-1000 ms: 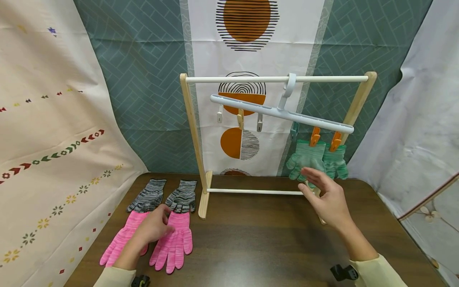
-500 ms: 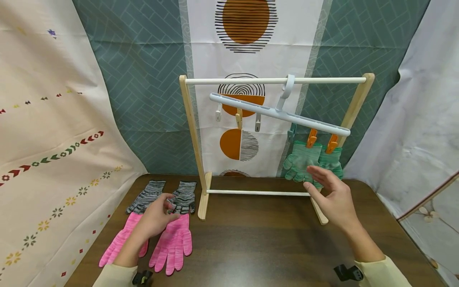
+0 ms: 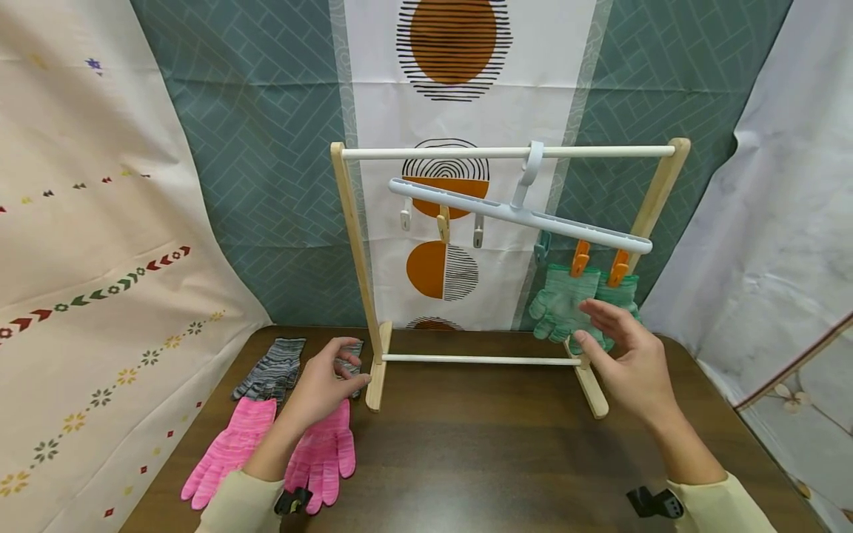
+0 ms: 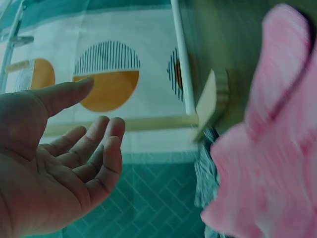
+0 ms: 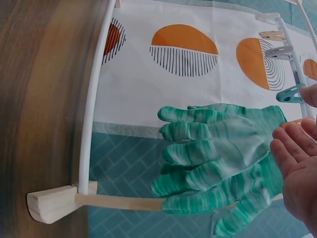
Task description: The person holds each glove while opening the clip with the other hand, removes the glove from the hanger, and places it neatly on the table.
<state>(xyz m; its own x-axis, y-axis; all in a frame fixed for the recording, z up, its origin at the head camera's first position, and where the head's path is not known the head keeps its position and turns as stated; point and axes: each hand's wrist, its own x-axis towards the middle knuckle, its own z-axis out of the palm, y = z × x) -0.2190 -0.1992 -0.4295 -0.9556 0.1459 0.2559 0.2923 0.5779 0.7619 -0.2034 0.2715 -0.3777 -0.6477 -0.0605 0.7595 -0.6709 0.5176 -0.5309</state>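
My left hand (image 3: pixel 324 385) is raised above the pink gloves (image 3: pixel 235 438) and in front of one of the dark grey gloves (image 3: pixel 272 369). Its fingers are relaxed and hold nothing, as the left wrist view shows. Two green gloves (image 3: pixel 563 296) hang by orange clips (image 3: pixel 580 259) from the right end of a pale blue hanger (image 3: pixel 460 199), which tilts down to the right. Just in front of these gloves is my right hand (image 3: pixel 633 366), thumb and fingers apart with nothing between them. Whether it touches the green gloves I cannot tell.
The hanger hooks over the white top bar (image 3: pixel 426 153) of a wooden rack (image 3: pixel 351 229). Several unused clips hang from it, including a beige clip (image 3: pixel 443 223) and a teal clip (image 3: pixel 542 246). The brown table (image 3: pixel 480 459) lies below, with fabric hung behind.
My left hand has risen and moved right, away from the pink gloves. My right hand has shifted slightly right. The hanger and green gloves have shifted only slightly in view.
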